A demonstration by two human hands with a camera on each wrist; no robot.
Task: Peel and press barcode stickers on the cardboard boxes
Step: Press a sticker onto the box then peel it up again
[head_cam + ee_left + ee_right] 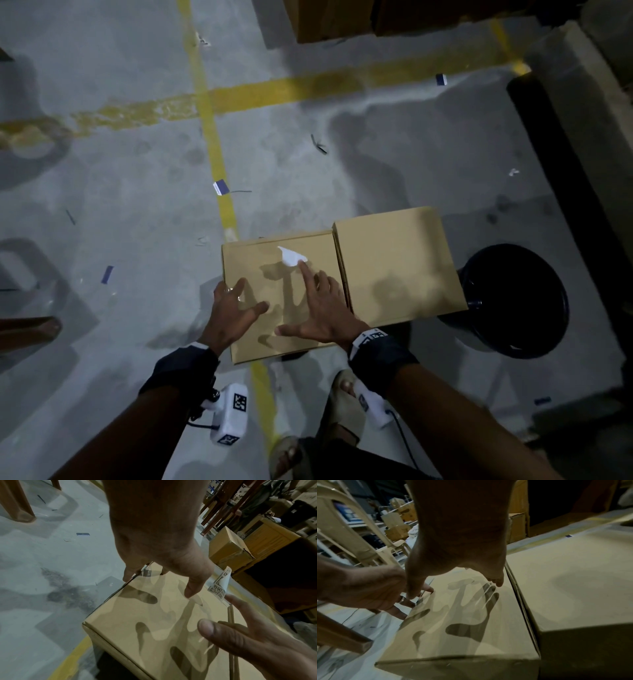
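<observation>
Two tan cardboard boxes stand side by side on the floor: the left box (pixel 274 329) and the right box (pixel 397 260). A white barcode sticker (pixel 290 256) lies on the left box's top, near its far side. In the left wrist view the sticker (pixel 220 585) curls partly up off the cardboard. My right hand (pixel 325 308) is spread over the left box, and its index fingertip (pixel 303 264) touches the sticker's near edge. My left hand (pixel 233 311) rests open at the box's left edge, with its fingers (pixel 127 574) reaching over the side. A shiny clear scrap shows by those fingers.
A black round stool (pixel 513 298) stands right of the boxes, and a dark post (pixel 565 178) runs behind it. Yellow lines (pixel 219 164) cross the grey floor, with paper scraps (pixel 221 187) on it. More cartons (pixel 329 20) stand far ahead. A brown chair leg (pixel 27 330) is at left.
</observation>
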